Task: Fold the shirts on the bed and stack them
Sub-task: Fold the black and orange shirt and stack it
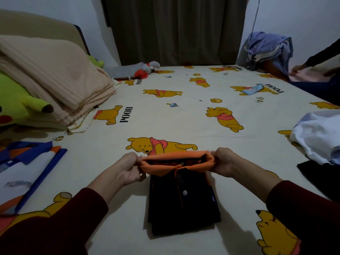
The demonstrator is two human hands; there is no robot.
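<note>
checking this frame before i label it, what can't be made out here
All from the head view:
- Black polo shirt: back and lower layers hidden by its own folds.
- Left hand and right hand: fingers buried in the orange collar.
- White garment: cut off by the right edge, type unclear.
- Blue and white shirt: cut off by the left edge; its print is blurred.
- Small blue item: too small to identify.

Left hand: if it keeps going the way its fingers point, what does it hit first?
The left hand grips the orange collar of the dark polo shirt, fingers pointing right along it. Straight on is more collar, then probably the right hand gripping the other end.
</note>
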